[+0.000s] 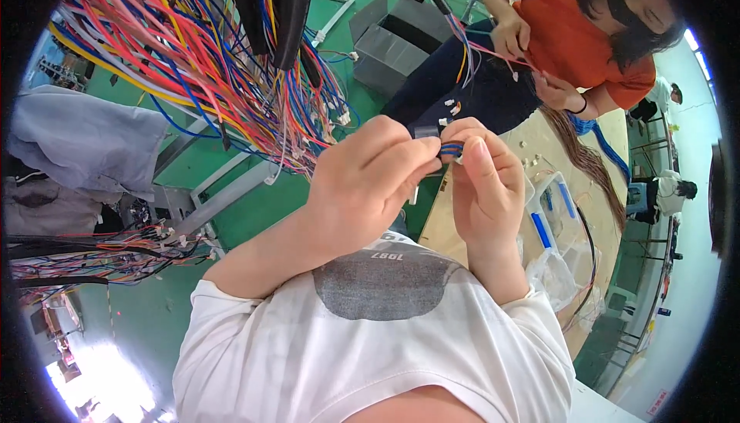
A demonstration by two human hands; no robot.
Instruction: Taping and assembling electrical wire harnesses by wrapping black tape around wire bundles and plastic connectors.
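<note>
Head view is showing 2 bare hands meeting close in front of the person's chest, above a white short-sleeved shirt (432,346). Between them is running a short bundle of thin blue and red insulated wires (451,148), its long axis lying roughly left to right, spanning the small gap from one set of fingertips to the other. The left hand (370,180) is curling closed, thumb and forefinger pinching the bundle's left end beside a small dark grey piece (425,132), though what that piece is cannot be told. The right hand (484,180) is also closing, its fingertips gripping the bundle's right end where a small white plastic connector (458,159) is peeking out. Both hands are touching the bundle, so neither is nearer; it is sitting at the far edge of both hands. To the far left, a big hanging mass of multicoloured wires (193,60) is spreading over a green floor (254,215). To the right, a light wooden worktable (539,161) is carrying clear plastic bags with blue parts (551,222). Farther off, a co-worker in an orange top (570,37) is handling wires with their own hands.
</note>
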